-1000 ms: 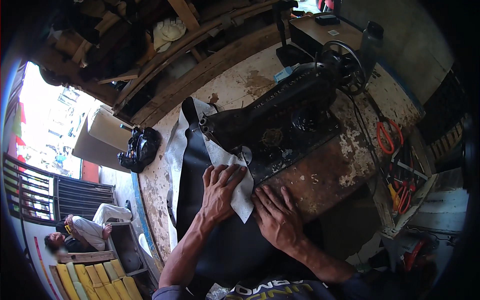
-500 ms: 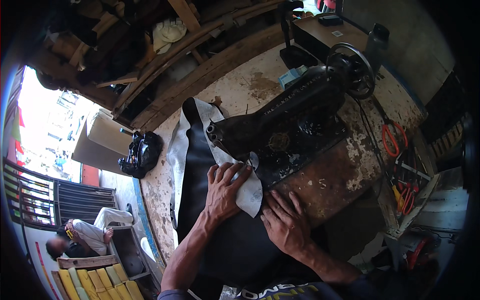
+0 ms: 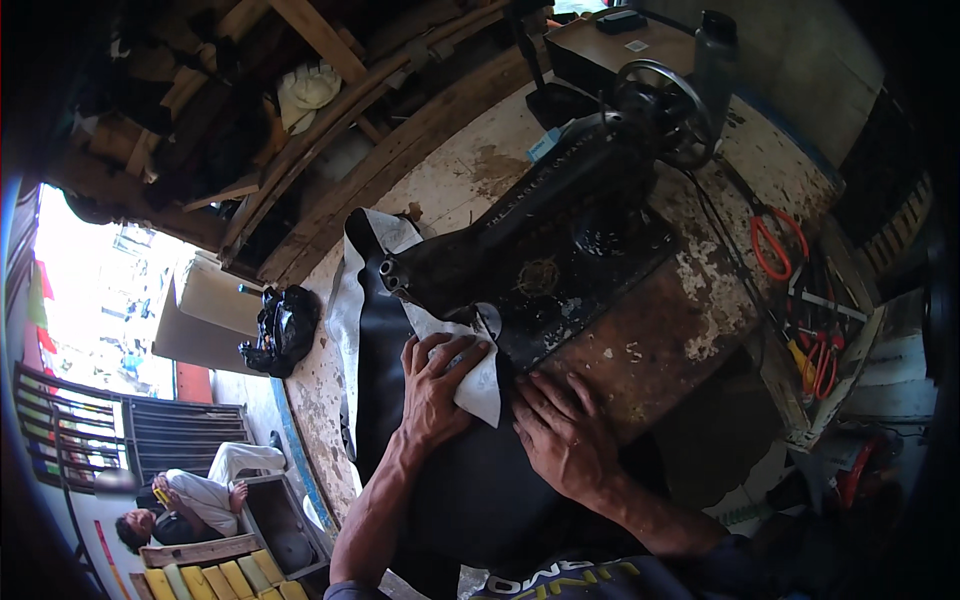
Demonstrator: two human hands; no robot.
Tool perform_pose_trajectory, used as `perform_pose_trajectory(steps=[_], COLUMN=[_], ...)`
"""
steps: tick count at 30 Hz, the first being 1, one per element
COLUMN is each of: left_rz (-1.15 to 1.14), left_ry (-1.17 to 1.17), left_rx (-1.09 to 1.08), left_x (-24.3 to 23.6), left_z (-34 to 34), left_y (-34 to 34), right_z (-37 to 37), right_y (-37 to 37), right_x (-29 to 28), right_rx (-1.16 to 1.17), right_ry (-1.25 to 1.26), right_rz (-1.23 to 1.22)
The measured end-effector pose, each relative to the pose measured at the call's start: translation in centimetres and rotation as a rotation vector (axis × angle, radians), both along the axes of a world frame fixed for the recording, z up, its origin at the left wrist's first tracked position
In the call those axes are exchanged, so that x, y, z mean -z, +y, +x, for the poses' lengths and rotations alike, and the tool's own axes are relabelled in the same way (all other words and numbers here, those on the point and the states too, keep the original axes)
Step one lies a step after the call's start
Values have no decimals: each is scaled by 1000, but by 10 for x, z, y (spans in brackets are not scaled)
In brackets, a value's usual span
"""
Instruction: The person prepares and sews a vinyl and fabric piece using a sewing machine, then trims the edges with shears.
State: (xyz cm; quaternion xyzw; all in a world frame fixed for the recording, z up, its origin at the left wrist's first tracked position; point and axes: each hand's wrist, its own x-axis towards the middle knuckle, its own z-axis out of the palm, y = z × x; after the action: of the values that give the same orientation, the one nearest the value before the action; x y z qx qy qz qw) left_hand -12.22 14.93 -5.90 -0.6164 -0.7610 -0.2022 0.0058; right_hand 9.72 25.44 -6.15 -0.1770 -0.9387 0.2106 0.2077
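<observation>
Palm down, my left hand (image 3: 435, 395) presses on a black leather-like sheet (image 3: 385, 345), its bent fingers spread beside a pale, light-backed flap (image 3: 478, 385). That flap reaches under the head of a black sewing machine (image 3: 520, 215), close to a round metal plate (image 3: 488, 318). My right hand (image 3: 568, 435) lies flat, fingers stretched, on the dark sheet at the near edge of the machine's bed, right of the flap. The sheet drapes down toward me. The machine's head hides the needle area.
A worn table (image 3: 480, 165) carries the machine. Orange-handled scissors (image 3: 778, 245) and tools in a wooden tray (image 3: 800, 430) lie right. A black plastic bag (image 3: 282, 330) sits left, a dark bottle (image 3: 715, 60) behind the handwheel (image 3: 665, 110). A person (image 3: 195, 500) reclines beyond the table.
The whole view has shifted, so machine and hands appear farther left. Both hands keep nearly the same places on the sheet, and the pale flap still lies beneath the machine's head.
</observation>
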Motion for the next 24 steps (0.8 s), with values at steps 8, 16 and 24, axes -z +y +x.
perform_pose_trajectory(steps=[8, 16, 24], left_rz=[-14, -92, -102], left_ry=[-44, 29, 40], left_rx=[-54, -155, -129], left_x=[1, 6, 7], left_z=[6, 29, 20], left_y=[-4, -11, -5], right_z=[1, 1, 0], right_y=[1, 0, 0], right_x=[-1, 0, 2], right_rx=[-9, -8, -13], right_ry=[18, 30, 5], right_rz=[11, 16, -21])
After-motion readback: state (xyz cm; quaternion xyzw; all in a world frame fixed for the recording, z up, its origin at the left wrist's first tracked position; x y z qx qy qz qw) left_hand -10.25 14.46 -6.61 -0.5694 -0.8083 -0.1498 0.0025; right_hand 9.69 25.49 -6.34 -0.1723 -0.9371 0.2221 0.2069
